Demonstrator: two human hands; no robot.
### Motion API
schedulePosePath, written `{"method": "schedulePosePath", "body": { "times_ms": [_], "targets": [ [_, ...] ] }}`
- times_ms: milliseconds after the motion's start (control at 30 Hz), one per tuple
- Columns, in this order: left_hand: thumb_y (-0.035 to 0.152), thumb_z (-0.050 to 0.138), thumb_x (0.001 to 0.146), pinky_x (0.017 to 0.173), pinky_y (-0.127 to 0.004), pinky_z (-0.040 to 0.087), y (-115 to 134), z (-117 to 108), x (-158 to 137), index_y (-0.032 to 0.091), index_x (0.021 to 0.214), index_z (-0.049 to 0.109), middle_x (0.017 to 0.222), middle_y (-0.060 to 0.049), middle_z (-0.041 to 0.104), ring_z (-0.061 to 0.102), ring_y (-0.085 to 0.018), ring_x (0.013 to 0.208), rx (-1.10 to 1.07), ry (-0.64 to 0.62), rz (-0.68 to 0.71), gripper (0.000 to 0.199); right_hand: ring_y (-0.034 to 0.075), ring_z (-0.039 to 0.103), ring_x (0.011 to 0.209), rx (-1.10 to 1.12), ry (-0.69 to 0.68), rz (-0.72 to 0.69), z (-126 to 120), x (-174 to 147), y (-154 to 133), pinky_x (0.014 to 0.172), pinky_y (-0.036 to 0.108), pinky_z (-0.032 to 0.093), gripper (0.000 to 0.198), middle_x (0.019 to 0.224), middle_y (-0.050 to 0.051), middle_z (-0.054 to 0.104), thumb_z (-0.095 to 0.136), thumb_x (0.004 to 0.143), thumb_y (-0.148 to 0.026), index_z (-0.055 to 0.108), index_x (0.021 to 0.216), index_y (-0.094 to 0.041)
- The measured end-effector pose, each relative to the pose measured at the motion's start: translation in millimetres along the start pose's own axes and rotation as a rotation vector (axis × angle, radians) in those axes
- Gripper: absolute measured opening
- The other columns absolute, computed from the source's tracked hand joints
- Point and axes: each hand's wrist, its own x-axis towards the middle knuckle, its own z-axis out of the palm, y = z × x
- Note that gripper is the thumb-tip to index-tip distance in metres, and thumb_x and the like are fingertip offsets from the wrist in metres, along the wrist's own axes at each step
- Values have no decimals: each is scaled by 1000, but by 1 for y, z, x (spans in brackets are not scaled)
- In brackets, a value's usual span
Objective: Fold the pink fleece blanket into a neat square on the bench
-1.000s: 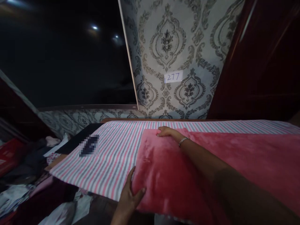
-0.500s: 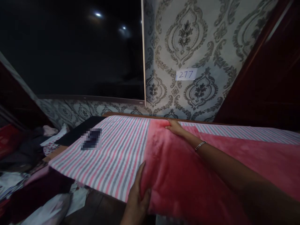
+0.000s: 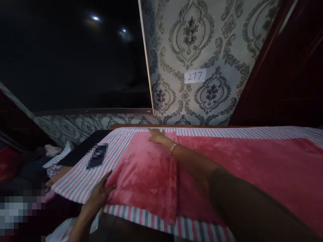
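A fluffy pink-red blanket (image 3: 148,171) lies over a pink, grey and white striped cloth (image 3: 88,181). Its left section is doubled over, forming a thick layer with a seam-like edge down the middle. My right hand (image 3: 156,135) rests with fingers spread on the far edge of that layer; a bracelet circles the wrist. At the near left edge, my left hand (image 3: 100,192) touches the blanket with its thumb and fingers apart. A dark, partly pixelated flat object (image 3: 97,157) lies on the striped cloth, left of the blanket.
A large dark television screen (image 3: 75,60) hangs on the patterned wall at the left. A paper marked 277 (image 3: 195,76) is stuck on the wallpaper. Piled clothes (image 3: 54,151) lie at the lower left. Dark red panels (image 3: 282,80) stand at the right.
Both hands have moved left with the folded end of the blanket, which now lies flat over more of the striped cloth. My fingers have loosened from the edge. The view has shifted slightly.
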Motion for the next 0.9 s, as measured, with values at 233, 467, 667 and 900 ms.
{"method": "schedulePosePath", "body": {
  "times_ms": [233, 467, 667, 900],
  "targets": [
    [55, 63, 66, 105, -46, 48, -20, -5, 12, 20, 132, 58, 125, -13, 67, 58, -34, 124, 242, 16, 99, 75, 28, 14, 152, -20, -150, 65, 1, -40, 58, 120, 57, 8, 64, 165, 9, 19, 33, 100, -52, 23, 158, -27],
    [47, 42, 88, 120, -51, 27, 58, 75, -31, 11, 143, 48, 148, -20, 48, 37, -35, 143, 622, 147, 634, 66, 31, 5, 153, -48, 14, 92, -13, -92, 103, 119, 59, 13, 68, 166, 7, 7, 40, 98, -52, 18, 159, -28],
    [44, 48, 91, 116, -68, 17, 68, 172, -86, 26, 149, 44, 162, -11, 29, 20, -40, 150, 737, -190, 817, 61, 27, 10, 153, -22, -54, -14, 0, -116, 114, 121, 55, 13, 60, 165, 1, 15, 31, 101, -51, 25, 157, -29],
    [40, 46, 94, 115, -65, 23, 70, 169, -87, 30, 149, 43, 163, -8, 26, 21, -38, 149, 899, -158, 801, 56, 28, 13, 152, -22, -66, 91, 5, -122, 110, 121, 54, 15, 60, 166, 3, 11, 29, 102, -48, 23, 158, -27]
  ]
}}
